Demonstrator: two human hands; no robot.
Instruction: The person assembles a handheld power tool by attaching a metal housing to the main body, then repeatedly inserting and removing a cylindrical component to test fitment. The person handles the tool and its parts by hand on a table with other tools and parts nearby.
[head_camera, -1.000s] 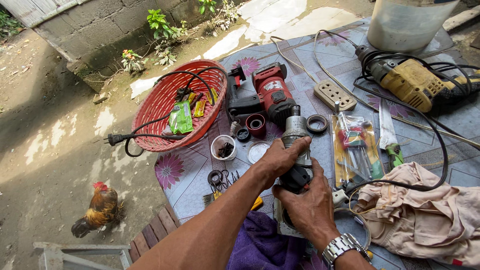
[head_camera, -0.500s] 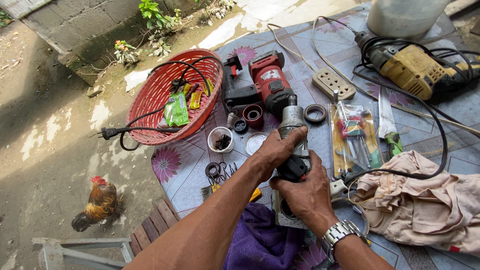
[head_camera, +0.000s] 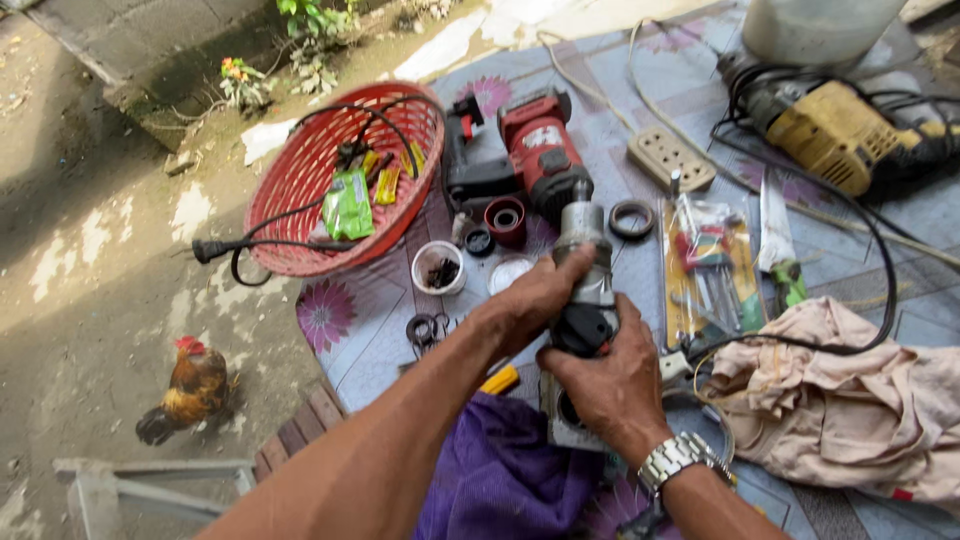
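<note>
Both hands clamped on the grey gear housing (head_camera: 585, 262): left hand (head_camera: 530, 300) up top, right hand (head_camera: 605, 375) on its black lower end. Honestly I'd keep it upright over the table (head_camera: 360, 330), small parts cup (head_camera: 438, 268) just left.

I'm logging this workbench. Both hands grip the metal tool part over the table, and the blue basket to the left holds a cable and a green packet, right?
Not quite: the basket is red, not blue, as the head view shows. The rest stands: the left hand and right hand grip the metal tool part over the table, and the basket holds a black cable and a green packet.
</note>
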